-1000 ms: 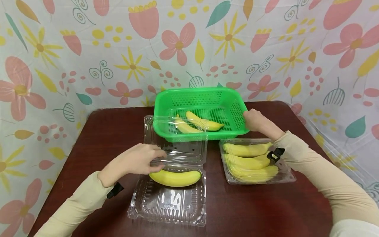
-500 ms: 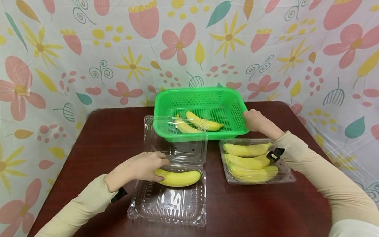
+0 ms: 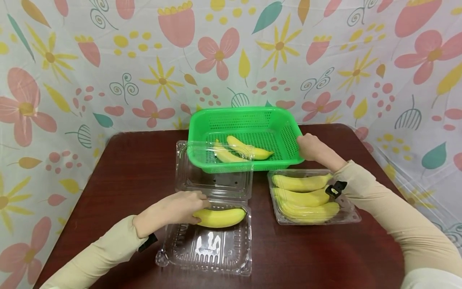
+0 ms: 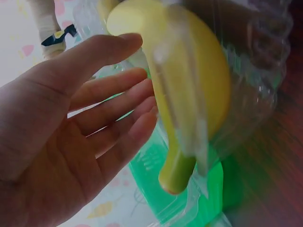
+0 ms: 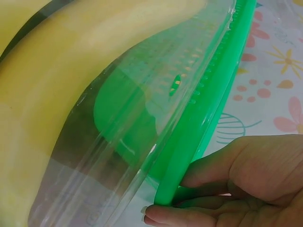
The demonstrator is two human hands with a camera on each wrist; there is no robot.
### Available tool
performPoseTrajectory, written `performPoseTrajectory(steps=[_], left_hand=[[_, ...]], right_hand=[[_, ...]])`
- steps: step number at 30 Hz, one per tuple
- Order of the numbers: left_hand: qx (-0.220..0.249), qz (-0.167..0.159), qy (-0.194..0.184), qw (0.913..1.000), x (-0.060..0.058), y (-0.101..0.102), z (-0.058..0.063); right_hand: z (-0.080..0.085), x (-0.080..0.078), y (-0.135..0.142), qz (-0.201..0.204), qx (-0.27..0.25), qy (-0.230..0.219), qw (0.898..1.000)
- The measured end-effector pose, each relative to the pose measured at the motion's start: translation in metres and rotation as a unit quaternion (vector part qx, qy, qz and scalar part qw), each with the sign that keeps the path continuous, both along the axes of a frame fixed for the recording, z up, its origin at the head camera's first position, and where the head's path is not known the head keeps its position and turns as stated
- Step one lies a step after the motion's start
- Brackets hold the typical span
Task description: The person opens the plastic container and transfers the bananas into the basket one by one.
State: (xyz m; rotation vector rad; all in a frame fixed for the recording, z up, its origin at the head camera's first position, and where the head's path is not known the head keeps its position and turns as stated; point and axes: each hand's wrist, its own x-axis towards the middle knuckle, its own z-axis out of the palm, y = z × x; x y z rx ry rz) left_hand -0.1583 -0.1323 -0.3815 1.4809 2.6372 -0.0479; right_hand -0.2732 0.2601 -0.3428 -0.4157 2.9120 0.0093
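Observation:
A yellow banana (image 3: 223,218) lies across the upper part of an opened clear plastic clamshell box (image 3: 213,265), whose lid (image 3: 191,184) leans back. My left hand (image 3: 175,210) is at the banana's left end. In the left wrist view, the left hand's fingers (image 4: 111,118) are extended, with their tips and the thumb right at the banana's side. My right hand (image 3: 314,148) grips the right rim of a green perforated basket (image 3: 296,138); in the right wrist view, thumb and fingers pinch that rim. Two more bananas (image 3: 252,150) lie inside the basket.
A second clear box (image 3: 346,216), holding several bananas (image 3: 303,198), sits on the dark red table (image 3: 303,257) beneath my right forearm. The first box's raised lid overlaps the basket's front left corner. Behind the table hangs a flower-patterned curtain (image 3: 144,60).
My left hand has moved right and slightly toward me along the banana's left end. The banana has barely shifted. My right hand keeps its grip on the basket rim.

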Motion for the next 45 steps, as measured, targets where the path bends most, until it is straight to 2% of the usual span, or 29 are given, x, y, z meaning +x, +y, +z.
performPoseTrajectory(steps=[3,10,13,20,27,31,39,45], left_hand=[[-0.004,0.013,-0.011,0.9998,0.003,0.001,-0.002],[-0.019,0.003,-0.004,0.9998,0.005,0.007,-0.007],[-0.037,0.008,-0.023,0.9990,0.007,0.010,-0.011],[-0.087,0.044,-0.085,0.9916,0.016,0.018,-0.016],[-0.111,0.053,-0.137,0.9830,0.024,0.022,-0.015],[-0.122,0.062,-0.152,0.9788,0.029,0.022,-0.013],[-0.119,0.074,-0.171,0.9753,0.032,0.018,-0.009],[-0.089,0.065,-0.172,0.9789,0.028,0.014,-0.004]], right_hand=[[0.000,0.000,0.000,-0.001,0.001,0.001,1.000],[-0.001,0.001,0.000,-0.004,0.002,0.000,1.000],[-0.001,0.000,-0.001,-0.006,0.001,-0.003,1.000],[-0.001,0.000,-0.001,-0.012,0.003,-0.012,1.000],[-0.002,0.000,0.000,-0.011,-0.001,-0.012,1.000],[-0.002,0.000,0.001,-0.010,-0.002,-0.009,1.000],[-0.002,0.001,0.000,-0.009,-0.006,-0.011,1.000],[-0.002,0.001,0.000,-0.011,-0.004,-0.012,1.000]])
